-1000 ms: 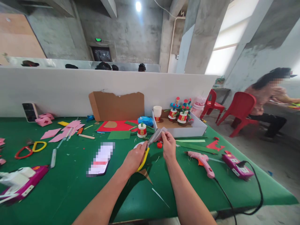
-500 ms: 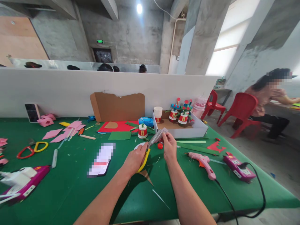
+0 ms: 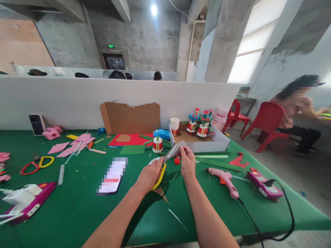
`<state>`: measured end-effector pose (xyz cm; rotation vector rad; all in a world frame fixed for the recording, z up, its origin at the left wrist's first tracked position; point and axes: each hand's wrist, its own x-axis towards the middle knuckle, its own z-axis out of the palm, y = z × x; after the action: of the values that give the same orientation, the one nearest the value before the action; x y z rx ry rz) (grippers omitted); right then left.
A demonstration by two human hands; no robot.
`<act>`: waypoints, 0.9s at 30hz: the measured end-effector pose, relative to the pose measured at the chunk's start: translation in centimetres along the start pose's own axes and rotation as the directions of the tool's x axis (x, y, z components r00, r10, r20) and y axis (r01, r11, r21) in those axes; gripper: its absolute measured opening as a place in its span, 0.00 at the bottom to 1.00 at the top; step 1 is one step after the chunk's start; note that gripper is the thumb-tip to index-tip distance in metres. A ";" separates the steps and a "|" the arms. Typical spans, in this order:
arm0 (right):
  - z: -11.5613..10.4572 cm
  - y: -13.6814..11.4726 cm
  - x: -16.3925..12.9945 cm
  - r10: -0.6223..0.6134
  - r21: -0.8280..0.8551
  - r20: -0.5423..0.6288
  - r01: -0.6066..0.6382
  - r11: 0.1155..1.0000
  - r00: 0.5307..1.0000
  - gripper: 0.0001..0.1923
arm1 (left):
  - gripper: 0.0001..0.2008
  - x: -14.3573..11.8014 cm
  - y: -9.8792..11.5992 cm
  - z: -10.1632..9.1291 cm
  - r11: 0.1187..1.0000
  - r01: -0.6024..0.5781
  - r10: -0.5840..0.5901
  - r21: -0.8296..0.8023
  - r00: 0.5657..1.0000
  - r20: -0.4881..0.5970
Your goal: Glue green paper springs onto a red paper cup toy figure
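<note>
The small grey piece (image 3: pixel 178 148) sits above the green table (image 3: pixel 77 206), near its middle, pinched at its right end by the fingers of the right hand (image 3: pixel 188 164). The blades of the yellow-handled scissors (image 3: pixel 162 168) bite into its left end, and the left hand (image 3: pixel 148 176) is closed around the handle loops. The main risk looks like the blades closing too near the right fingertips, since the piece is short and the 2 hands are just beside each other. The piece could also twist in the pinch and give a crooked cut. Below the hands, a brown cone-shaped offcut (image 3: pixel 161 194) lies on the table. To the right, the pink glue gun (image 3: pixel 223 177) and its black cord (image 3: pixel 261 224) lie near the right forearm, which could snag them.
</note>
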<state>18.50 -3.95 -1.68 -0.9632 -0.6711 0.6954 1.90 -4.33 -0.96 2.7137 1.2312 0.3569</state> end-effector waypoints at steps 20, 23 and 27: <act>0.3 -0.2 -0.2 0.010 0.028 -0.014 -0.009 1.000 1.000 0.20 | 0.24 0.1 -0.1 0.1 0.998 0.009 -0.009 0.061 1.000 -0.009; 0.3 0.0 -0.3 0.006 -0.006 0.006 -0.006 1.000 1.000 0.21 | 0.24 0.1 0.2 -0.3 0.997 0.028 -0.029 0.077 0.999 0.017; 0.2 0.3 -0.3 -0.006 -0.049 0.022 0.007 0.999 1.000 0.20 | 0.23 0.1 0.6 -0.9 0.997 0.053 -0.056 0.056 0.997 0.059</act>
<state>18.11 -4.02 -1.92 -0.9994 -0.7133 0.6876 2.16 -4.58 0.02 2.7080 1.3145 0.2359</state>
